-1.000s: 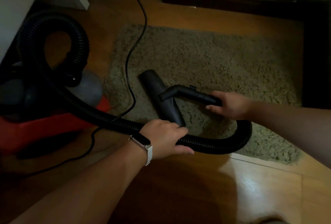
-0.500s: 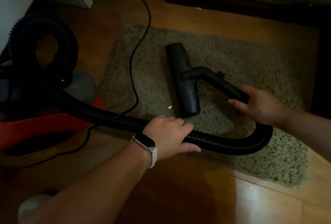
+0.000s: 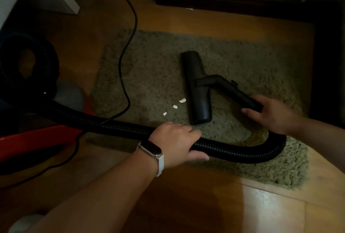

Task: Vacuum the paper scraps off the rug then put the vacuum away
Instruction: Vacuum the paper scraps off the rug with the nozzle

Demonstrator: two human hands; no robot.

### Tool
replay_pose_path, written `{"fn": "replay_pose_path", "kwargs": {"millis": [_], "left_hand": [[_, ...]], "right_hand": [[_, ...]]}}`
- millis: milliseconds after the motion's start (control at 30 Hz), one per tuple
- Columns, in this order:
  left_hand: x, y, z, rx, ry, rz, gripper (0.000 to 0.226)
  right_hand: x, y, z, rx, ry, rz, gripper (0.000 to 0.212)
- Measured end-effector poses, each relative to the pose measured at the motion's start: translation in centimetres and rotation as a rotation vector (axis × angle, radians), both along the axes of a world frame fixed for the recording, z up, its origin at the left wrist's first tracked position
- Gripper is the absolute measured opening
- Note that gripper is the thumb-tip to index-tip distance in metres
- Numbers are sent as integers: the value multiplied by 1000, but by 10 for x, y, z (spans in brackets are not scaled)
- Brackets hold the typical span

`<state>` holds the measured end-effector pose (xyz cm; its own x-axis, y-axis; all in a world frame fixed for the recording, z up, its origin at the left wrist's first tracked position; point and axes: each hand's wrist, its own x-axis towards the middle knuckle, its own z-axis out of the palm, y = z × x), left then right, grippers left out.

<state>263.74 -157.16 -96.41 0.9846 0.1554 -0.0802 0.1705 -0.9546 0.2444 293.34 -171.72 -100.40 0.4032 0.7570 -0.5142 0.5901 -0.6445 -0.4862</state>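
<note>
The rug was coarse, shaggy pile, matt. The hose was ribbed black plastic with slight sheen. The nozzle was smooth matt plastic. The floor was glossy wood. The scraps were white paper.

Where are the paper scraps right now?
In the head view, three white paper scraps lie on the rug, just left of the floor nozzle and right of the power cord, beyond the left hand gripping the hose.

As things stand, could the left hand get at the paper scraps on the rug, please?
Probably yes: the paper scraps lie on open rug just beyond the left hand, nothing between, though it grips the hose now.
</note>
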Motion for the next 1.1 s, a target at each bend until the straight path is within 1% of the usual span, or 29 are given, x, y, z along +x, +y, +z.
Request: {"fn": "replay_pose_path", "kwargs": {"millis": [100, 267, 400, 633, 833, 1100], "left_hand": [[-6, 4, 0, 5, 5, -14, 64], [-20, 6, -1, -79, 91, -10, 65], [-36, 5, -2, -99, 74, 19, 65], [-45, 5, 0, -85, 30, 1, 65], [-36, 3, 1, -70, -12, -18, 60], [-28, 1, 1, -84, 95, -46, 65]], "right_hand": [[-6, 2, -1, 17, 38, 13, 31], [-28, 14, -7, -18, 106, 104, 33], [-38, 26, -9, -24, 84, 159, 34], [-49, 36, -5, 20, 48, 237, 30], [-36, 13, 0, 15, 88, 177, 29], [-34, 5, 2, -32, 26, 240, 29]]}}
